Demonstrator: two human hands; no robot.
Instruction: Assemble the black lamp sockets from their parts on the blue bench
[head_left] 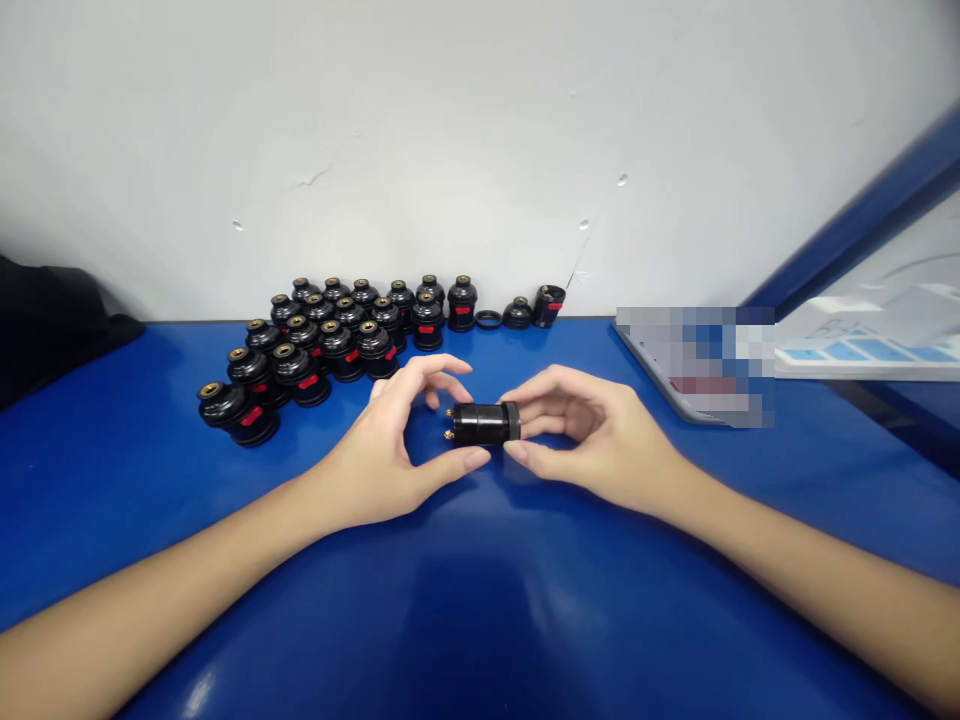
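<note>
Fingers of my right hand, in the head view, grip the right end of a black cylinder, held sideways at the centre of the frame, small brass-coloured bits at its left end. My left hand curves open around that end; whether it touches, I can't tell. Left of centre, capped black cylinders stand clustered on the blue table; at upper centre sit a loose ring, a cap and a cup.

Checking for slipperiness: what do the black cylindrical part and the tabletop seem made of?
Cylindrical part: probably glossy black plastic, given its bright highlights, maybe coated metal; its end studs look brass, gold-coloured and shiny. Tabletop: glossy blue, perhaps laminate, judging by reflections.
</note>
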